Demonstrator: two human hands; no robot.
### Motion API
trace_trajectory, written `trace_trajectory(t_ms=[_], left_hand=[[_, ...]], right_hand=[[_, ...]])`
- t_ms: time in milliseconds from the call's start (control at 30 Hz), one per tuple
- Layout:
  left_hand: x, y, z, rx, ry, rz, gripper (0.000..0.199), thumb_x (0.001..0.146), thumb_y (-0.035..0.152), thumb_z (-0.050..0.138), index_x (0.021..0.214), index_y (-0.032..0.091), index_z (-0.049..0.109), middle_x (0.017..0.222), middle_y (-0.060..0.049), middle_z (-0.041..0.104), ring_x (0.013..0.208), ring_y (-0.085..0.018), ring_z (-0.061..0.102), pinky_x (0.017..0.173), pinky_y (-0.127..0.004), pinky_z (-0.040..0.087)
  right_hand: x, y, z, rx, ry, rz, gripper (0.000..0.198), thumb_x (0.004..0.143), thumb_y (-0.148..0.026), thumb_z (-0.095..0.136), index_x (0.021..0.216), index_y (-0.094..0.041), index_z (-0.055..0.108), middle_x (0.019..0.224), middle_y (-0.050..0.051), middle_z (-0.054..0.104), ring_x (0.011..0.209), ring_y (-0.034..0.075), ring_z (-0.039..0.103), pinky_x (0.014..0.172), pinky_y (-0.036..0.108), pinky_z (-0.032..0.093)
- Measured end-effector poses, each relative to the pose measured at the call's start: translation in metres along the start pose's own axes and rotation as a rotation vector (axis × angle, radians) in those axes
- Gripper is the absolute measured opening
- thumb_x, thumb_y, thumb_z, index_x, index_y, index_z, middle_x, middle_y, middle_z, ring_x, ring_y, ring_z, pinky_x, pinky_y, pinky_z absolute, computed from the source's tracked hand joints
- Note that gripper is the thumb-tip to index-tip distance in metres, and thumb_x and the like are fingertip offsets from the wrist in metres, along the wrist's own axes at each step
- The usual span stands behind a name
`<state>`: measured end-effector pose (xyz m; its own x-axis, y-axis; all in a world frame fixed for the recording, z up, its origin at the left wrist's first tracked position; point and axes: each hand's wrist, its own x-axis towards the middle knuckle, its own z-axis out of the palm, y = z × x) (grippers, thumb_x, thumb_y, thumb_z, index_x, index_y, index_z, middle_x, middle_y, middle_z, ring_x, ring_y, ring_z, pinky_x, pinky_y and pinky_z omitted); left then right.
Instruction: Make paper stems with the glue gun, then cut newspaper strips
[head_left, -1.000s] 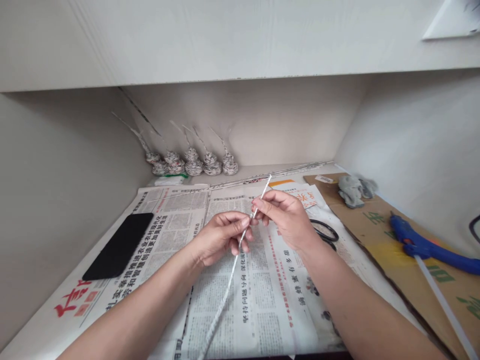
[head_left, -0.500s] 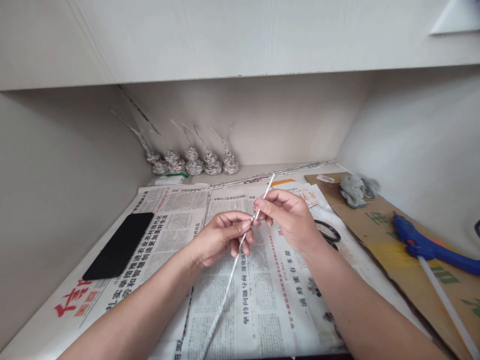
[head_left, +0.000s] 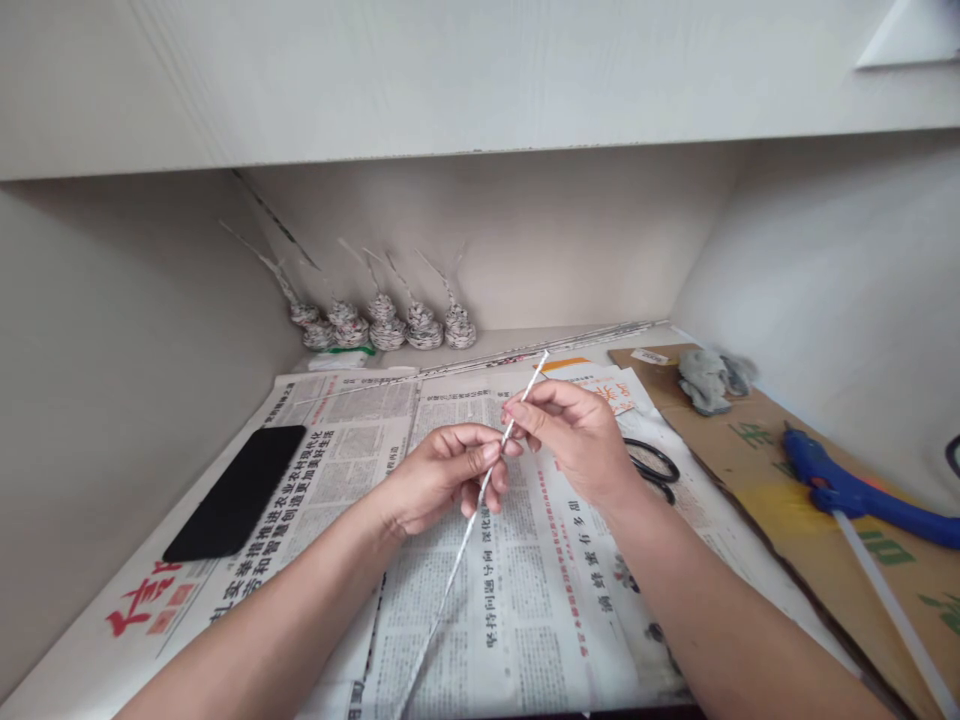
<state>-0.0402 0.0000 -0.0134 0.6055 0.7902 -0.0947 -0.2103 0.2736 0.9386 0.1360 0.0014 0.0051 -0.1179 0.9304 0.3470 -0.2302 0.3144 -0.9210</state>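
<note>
A long thin rolled paper strip, whitish with dark specks, slants from the bottom edge up between both hands. My left hand pinches it between thumb and forefinger. Just above, my right hand grips the same strip close to its upper end, with the tip sticking out past the fingers. Both hands hover over newspaper sheets spread on the surface. Behind them, more long paper strips lie in a bundle.
Several small woven gourd shapes line the back left. A black phone rests on the newspaper at left. Black-handled scissors lie beside my right wrist. At right, cardboard bears a blue glue gun and a grey cloth.
The strip between my hands looks straighter than before. My right fingers have shifted very slightly; both hands otherwise stay where they were.
</note>
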Motion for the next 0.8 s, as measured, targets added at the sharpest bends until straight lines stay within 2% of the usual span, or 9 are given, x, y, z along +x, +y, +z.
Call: trace_trajectory(t_ms=[300, 800], left_hand=[[0.0005, -0.0008, -0.0013, 0.025, -0.015, 0.005, 0.026, 0.084, 0.035, 0.069, 0.098, 0.013, 0.068, 0.067, -0.002, 0.064, 0.052, -0.010, 0.064, 0.036, -0.012, 0.040], [0.0009, -0.0014, -0.0016, 0.041, 0.005, 0.008, 0.027, 0.083, 0.036, 0.070, 0.097, 0.013, 0.068, 0.066, -0.001, 0.063, 0.051, -0.009, 0.061, 0.036, -0.013, 0.037]], right_hand=[[-0.0008, -0.0001, -0.0006, -0.039, -0.009, -0.004, 0.016, 0.073, -0.033, 0.079, 0.075, -0.021, 0.069, 0.071, -0.001, 0.068, 0.059, 0.010, 0.060, 0.057, 0.025, 0.048], [0.0002, 0.0030, -0.0021, -0.063, -0.064, 0.029, 0.022, 0.076, -0.036, 0.076, 0.071, -0.019, 0.062, 0.065, -0.001, 0.065, 0.059, 0.011, 0.058, 0.058, 0.026, 0.046]])
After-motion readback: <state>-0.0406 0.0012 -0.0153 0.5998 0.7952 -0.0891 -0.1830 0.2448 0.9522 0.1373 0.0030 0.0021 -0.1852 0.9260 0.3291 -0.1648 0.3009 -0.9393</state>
